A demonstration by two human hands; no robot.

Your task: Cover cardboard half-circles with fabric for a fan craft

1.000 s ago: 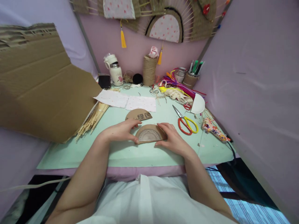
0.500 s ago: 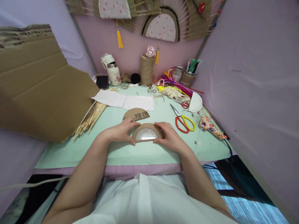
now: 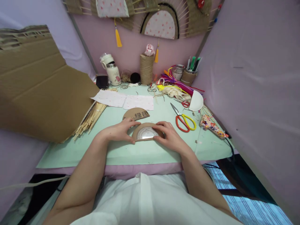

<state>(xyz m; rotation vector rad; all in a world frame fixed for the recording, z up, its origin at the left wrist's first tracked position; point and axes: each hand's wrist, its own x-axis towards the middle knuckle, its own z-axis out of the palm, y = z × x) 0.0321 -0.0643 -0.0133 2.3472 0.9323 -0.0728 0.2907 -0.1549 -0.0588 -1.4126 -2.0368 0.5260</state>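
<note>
A clear protractor (image 3: 145,133) lies flat on a brown cardboard half-circle (image 3: 136,132), their straight edges towards me. My left hand (image 3: 119,131) grips the cardboard's left side, thumb at the lower corner and fingers on the curved edge. From the right, my right hand (image 3: 169,137) has its fingertips and thumb on the protractor's right side, pinching it over the cardboard. Just beyond lies a second cardboard half-circle (image 3: 131,112) with dark printed characters, partly behind my left fingers.
Right of my hands lie scissors (image 3: 184,120) and a flower-patterned glue gun (image 3: 212,125) with a cord. A large cardboard sheet (image 3: 44,93) leans at left over thin sticks (image 3: 91,120). Farther back are dotted fabric pieces (image 3: 138,102), a bottle (image 3: 113,73) and a twine spool (image 3: 146,70).
My right fingers have moved left from the cardboard's edge onto the protractor. My left hand stays at the cardboard's left side. The view has shifted slightly.
</note>
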